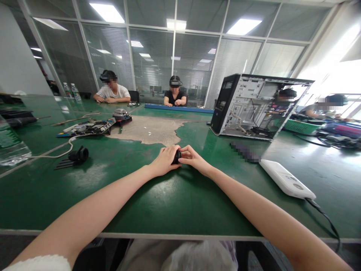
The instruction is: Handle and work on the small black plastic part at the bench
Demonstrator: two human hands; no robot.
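In the middle of the green table, my left hand (163,161) is wrapped round a small black part (176,157). From the other side, the bent fingers and thumb of my right hand (192,156) pinch the same part. Fingers cover much of it, so its exact kind cannot be made out. To the left lies another black plastic piece (79,154) with a ring-shaped end, beside several thin dark strips. Just beyond my hands is a bare greyish patch (158,126) of tabletop with ragged edges.
An opened computer case (225,109) stands at the right, with a white power bank (286,178) and cable nearer me. A circuit board (87,128) lies at the left, near a water bottle (11,145). Several people sit around; a green basket (301,127) is far right.
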